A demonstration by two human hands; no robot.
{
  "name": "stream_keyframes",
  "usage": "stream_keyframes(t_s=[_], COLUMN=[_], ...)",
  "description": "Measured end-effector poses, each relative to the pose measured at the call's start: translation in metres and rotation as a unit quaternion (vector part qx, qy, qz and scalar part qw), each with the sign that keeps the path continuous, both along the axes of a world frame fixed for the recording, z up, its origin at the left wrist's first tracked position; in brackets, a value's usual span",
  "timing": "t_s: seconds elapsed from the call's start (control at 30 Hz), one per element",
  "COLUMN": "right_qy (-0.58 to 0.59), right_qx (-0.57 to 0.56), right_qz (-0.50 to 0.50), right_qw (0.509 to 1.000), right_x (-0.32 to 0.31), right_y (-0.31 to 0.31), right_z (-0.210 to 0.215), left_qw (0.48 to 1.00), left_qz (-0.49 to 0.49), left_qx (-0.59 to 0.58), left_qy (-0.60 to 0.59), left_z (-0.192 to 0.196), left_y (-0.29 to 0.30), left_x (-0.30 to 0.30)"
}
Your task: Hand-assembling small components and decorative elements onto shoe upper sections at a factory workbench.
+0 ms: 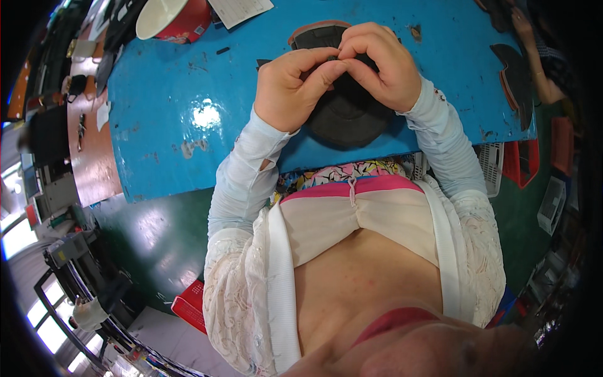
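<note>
A long, dark piece with a rounded near end (pixel 352 122) and an orange-brown edge at its far end lies on the blue table, partly hidden by my hands; it resembles a shoe part. Above its middle my left hand (pixel 292 88) pinches with thumb and forefinger. My right hand (pixel 386 69) meets it fingertip to fingertip, also in a pinch. Something small and dark shows between the fingertips, too little of it to name. Whether it joins the dark piece below, I cannot tell.
The blue table (pixel 169 151) is worn and stained. On it are a red bowl with a pale inside (pixel 179 22), a paper sheet (pixel 242 9) and another dark, orange-edged piece (pixel 516 85). Another person's arm (pixel 537 69) is at the right. A red crate (pixel 521 163) stands below.
</note>
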State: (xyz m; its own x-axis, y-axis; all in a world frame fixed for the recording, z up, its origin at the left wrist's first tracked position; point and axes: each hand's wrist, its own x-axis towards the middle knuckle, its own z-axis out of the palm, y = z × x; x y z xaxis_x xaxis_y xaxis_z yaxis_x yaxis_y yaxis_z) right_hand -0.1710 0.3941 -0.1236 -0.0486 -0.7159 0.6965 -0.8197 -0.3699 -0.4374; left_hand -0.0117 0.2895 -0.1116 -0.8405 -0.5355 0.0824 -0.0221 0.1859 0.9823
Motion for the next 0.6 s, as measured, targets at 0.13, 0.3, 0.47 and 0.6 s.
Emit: stream_keyframes(t_s=[0.13,0.3,0.47,0.6], right_qy=[-0.026,-0.107,-0.019,0.089], right_qx=[0.016,0.002,-0.014,-0.051], right_qz=[-0.012,-0.005,-0.008,-0.029], right_qw=[0.999,0.994,1.000,0.994], right_x=[0.003,0.003,-0.001,-0.002], right_y=[-0.001,-0.001,0.005,0.005], right_z=[-0.002,0.000,0.008,0.018], left_qw=[0.999,0.998,0.999,0.992], left_qz=[0.022,-0.004,0.003,0.002], left_qx=[0.003,0.041,0.014,-0.114], left_qy=[0.027,0.051,0.040,0.048], left_z=[-0.004,-0.004,-0.009,-0.011], left_y=[0.000,-0.001,-0.002,-0.003], left_x=[-0.001,-0.002,-0.002,-0.002])
